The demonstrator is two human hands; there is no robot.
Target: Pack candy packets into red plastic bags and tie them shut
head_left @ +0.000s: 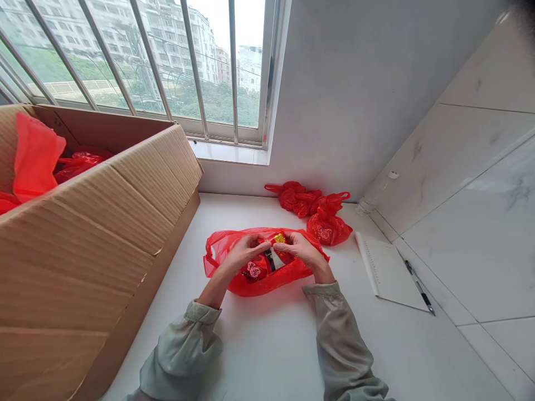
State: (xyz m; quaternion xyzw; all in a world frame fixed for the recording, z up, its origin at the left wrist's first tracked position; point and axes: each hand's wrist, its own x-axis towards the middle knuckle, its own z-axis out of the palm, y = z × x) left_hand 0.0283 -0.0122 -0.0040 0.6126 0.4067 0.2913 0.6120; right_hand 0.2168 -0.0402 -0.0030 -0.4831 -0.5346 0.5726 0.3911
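A red plastic bag [261,287] lies spread open on the white table in front of me. Both my hands are inside its mouth. My left hand [246,250] and my right hand [303,250] grip a small red packet with yellow print [279,238] from either side, thumbs pointing toward each other. Just below the thumbs lies a black and white item [275,260], partly covered. A red piece with a pink printed label [254,270] rests in the bag beneath my left hand. My fingertips are partly hidden behind the packet.
A large cardboard box [137,189] holding red bags [81,164] stands at left. Behind the open bag are knotted red bags [328,229] by the wall. To the right are a clear bottle [376,195], a notebook [393,273] and a pen [420,287]. A barred window is behind.
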